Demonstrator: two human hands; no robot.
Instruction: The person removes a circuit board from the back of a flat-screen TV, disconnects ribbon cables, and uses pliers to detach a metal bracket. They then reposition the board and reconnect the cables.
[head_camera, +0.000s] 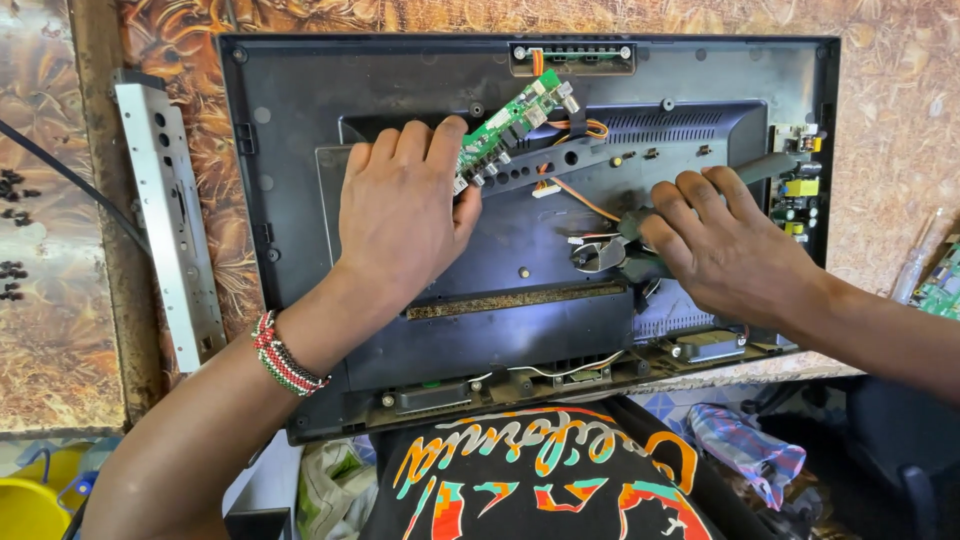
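left hand flat, fingers on one green circuit board | right hand clamped on dark-handled pliers | one black open monitor back | one grey metal bracket at 9 o'clock | orange wires between hands

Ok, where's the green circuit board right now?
In the head view, the green circuit board sits tilted at upper centre of the black monitor back, just right of the left hand fingertips.
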